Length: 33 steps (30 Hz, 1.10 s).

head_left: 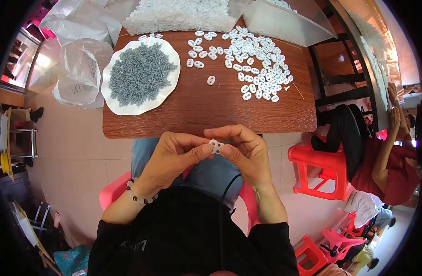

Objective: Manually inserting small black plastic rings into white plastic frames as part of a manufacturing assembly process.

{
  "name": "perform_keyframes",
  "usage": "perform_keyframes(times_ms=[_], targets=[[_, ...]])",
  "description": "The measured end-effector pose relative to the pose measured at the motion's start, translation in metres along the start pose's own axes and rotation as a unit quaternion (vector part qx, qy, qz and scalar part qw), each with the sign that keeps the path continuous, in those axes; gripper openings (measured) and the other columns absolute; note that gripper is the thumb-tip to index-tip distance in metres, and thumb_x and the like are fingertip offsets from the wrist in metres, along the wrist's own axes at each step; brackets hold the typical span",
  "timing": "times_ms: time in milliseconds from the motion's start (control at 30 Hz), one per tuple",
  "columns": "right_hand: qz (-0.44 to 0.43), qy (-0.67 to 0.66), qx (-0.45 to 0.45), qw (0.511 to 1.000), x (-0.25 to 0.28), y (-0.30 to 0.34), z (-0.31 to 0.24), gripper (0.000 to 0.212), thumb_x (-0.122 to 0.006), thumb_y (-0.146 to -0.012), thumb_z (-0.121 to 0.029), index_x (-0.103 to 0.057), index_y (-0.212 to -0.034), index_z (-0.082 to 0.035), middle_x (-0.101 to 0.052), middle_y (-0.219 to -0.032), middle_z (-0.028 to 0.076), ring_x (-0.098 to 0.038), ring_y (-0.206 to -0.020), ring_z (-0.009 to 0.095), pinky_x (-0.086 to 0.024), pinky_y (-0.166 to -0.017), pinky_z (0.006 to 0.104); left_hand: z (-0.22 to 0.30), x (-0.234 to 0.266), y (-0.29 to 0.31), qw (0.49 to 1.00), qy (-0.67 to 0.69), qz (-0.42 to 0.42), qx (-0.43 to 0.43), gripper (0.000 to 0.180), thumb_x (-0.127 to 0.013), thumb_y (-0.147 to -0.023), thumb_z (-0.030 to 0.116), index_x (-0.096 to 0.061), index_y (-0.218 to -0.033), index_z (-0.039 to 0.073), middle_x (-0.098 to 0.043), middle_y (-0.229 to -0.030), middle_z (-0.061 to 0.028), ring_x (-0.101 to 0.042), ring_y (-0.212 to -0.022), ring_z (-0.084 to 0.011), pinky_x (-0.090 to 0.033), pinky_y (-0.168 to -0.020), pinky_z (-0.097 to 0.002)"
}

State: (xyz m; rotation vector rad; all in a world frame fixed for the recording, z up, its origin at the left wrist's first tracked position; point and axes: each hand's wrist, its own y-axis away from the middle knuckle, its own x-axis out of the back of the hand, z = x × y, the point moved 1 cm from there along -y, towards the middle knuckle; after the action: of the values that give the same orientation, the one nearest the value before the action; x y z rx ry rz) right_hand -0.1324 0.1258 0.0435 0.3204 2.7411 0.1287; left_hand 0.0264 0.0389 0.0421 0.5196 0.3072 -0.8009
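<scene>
My left hand [172, 156] and my right hand [248, 156] meet above my lap, just in front of the table's near edge. Thumbs and fingers of both pinch a small white plastic piece [215, 146] with round holes; whether it is one part or two overlapping ones, I cannot tell. On the table beyond lies a single white oval piece with two holes [211, 80], a tiny thin pin [219, 85] beside it. Many like ovals [266, 60] are strewn at the right. A scalloped white plate [149, 110] at the left carries a heap of small grey screw-like pieces [139, 76].
The brown wooden table [192, 115] bears a bin of white pieces [179, 18] at its far edge. A thin stick [298, 90] lies at the right. An opened plastic bag [80, 78] stands left. Right are a red stool [319, 165] and another person [385, 170].
</scene>
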Motion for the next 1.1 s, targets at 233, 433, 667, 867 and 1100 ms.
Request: perform_keyframes(times_ms=[233, 433, 667, 867, 1100], targets=[[-0.134, 0.058, 0.007, 0.989, 0.006, -0.004, -0.002, 0.049, -0.058, -0.094, -0.030, -0.054, -0.125, 0.008, -0.057, -0.125, 0.022, -0.057, -0.111, 0.023, -0.044, -0.095, 0.0354, 0.001, 0.005, 0.002, 0.999, -0.020, -0.039, 0.015, 0.020, -0.070, -0.086, 0.016, -0.071, -0.096, -0.002, -0.068, -0.081, -0.0042, -0.057, -0.071, -0.0064, -0.045, -0.065, -0.0203], [-0.168, 0.090, 0.044, 0.981, 0.008, -0.007, 0.000, 0.050, -0.058, -0.093, -0.036, -0.060, -0.118, 0.006, -0.057, -0.124, 0.025, -0.056, -0.112, 0.028, -0.043, -0.094, 0.0384, 0.002, 0.006, 0.003, 0.997, -0.038, -0.062, 0.020, 0.025, -0.071, -0.086, 0.023, -0.072, -0.095, 0.000, -0.068, -0.075, -0.0021, -0.051, -0.065, -0.0030, -0.040, -0.059, -0.0174], [-0.148, 0.046, 0.015, 0.988, 0.004, -0.004, 0.002, 0.046, -0.060, -0.092, -0.035, -0.063, -0.115, 0.004, -0.057, -0.123, 0.025, -0.057, -0.109, 0.028, -0.045, -0.090, 0.0388, 0.004, 0.004, 0.005, 0.997, 0.009, -0.063, 0.031, 0.023, -0.070, -0.087, 0.021, -0.072, -0.098, 0.000, -0.069, -0.079, -0.0058, -0.055, -0.067, -0.0048, -0.043, -0.060, -0.0192], [-0.118, 0.053, 0.045, 0.991, 0.001, -0.001, 0.001, 0.042, -0.063, -0.089, -0.033, -0.066, -0.110, 0.003, -0.064, -0.114, 0.022, -0.059, -0.103, 0.026, -0.047, -0.086, 0.0377, 0.002, -0.003, 0.011, 0.999, 0.019, -0.048, 0.004, 0.021, -0.069, -0.088, 0.017, -0.071, -0.099, -0.001, -0.068, -0.078, -0.0062, -0.056, -0.068, -0.0062, -0.043, -0.061, -0.0203], [-0.090, 0.068, 0.055, 0.992, -0.006, 0.001, -0.002, 0.042, -0.065, -0.086, -0.035, -0.068, -0.106, 0.002, -0.066, -0.111, 0.021, -0.060, -0.097, 0.025, -0.048, -0.086, 0.0383, 0.003, -0.006, 0.015, 0.999, 0.022, -0.033, -0.005, 0.021, -0.068, -0.088, 0.017, -0.071, -0.100, 0.000, -0.068, -0.078, -0.0062, -0.054, -0.068, -0.0059, -0.043, -0.061, -0.0201]])
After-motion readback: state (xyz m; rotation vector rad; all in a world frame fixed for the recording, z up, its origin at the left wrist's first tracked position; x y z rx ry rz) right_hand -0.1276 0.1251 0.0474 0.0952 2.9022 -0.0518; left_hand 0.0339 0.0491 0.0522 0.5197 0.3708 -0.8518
